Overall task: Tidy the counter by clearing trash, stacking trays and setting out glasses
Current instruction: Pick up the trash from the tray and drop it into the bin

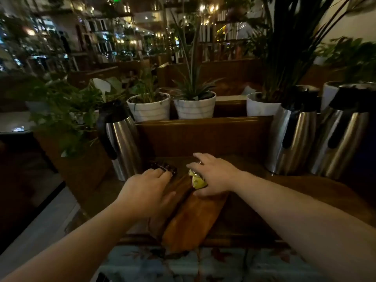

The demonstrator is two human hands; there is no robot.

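Right hand [213, 174] curls loosely over a crumpled yellow-green wrapper [197, 179], thumb below, fingers arched above; contact likely, a firm pinch not yet evident. Left hand [146, 190] lies flat, fingers together, tips touching a small dark ridged object [164, 167] at its 12 o'clock; what that object is, cannot tell. Both rest over long brown wooden trays [189, 218] set side by side on the dark counter [305, 188]. Steel jugs with black lids stand at 10 [120, 139] and 2 o'clock [293, 131]. Judgement: early stage. Trash uncleared, trays unstacked, no glasses visible.
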